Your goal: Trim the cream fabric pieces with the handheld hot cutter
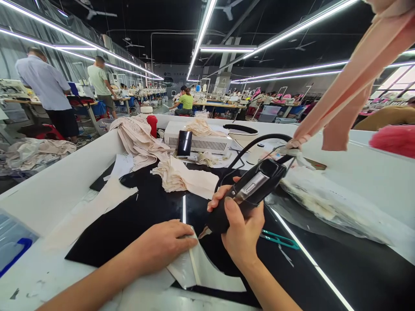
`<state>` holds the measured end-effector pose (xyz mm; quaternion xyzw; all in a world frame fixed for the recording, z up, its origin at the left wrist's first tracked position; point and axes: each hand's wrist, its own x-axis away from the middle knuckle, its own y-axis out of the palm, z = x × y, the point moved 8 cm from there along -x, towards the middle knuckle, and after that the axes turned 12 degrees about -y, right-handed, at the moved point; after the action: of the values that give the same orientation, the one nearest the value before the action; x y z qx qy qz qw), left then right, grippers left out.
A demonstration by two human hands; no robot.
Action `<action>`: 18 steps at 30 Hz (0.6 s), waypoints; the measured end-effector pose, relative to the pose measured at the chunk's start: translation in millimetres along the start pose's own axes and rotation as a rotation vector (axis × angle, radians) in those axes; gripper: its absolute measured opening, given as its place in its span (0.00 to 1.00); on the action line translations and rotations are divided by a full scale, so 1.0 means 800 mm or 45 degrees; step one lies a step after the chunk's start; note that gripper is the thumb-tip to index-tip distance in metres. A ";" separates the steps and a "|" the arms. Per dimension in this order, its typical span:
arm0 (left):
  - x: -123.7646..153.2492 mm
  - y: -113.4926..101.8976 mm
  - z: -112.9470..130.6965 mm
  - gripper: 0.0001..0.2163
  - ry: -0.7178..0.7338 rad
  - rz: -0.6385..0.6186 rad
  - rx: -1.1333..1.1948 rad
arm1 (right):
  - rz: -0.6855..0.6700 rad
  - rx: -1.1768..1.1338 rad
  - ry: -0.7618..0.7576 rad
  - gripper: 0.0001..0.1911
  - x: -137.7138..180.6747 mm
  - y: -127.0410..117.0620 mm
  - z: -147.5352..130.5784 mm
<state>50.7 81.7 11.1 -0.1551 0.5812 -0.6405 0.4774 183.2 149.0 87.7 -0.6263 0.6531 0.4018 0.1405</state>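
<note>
Head view, lower centre: right hand (241, 229) clamps black corded tool (249, 192); left hand (165, 244) presses flat, fingers extended, on white fabric piece (201, 270).

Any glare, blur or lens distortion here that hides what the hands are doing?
Head view: the ceiling light strips glare as bright streaks on the glossy black tabletop, one just beyond the left hand; that hand, the right hand and the black handheld tool are sharp and evenly lit; the wide-angle lens bows the white table edge and stretches the pink fabric strip at top right.
</note>
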 end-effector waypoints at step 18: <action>-0.001 -0.016 0.009 0.10 0.112 0.054 -0.049 | 0.012 0.008 -0.036 0.14 0.000 -0.011 -0.016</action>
<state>50.7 76.2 24.6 -0.1237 0.6169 -0.6251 0.4619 195.6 141.1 93.2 -0.6171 0.6552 0.4092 0.1499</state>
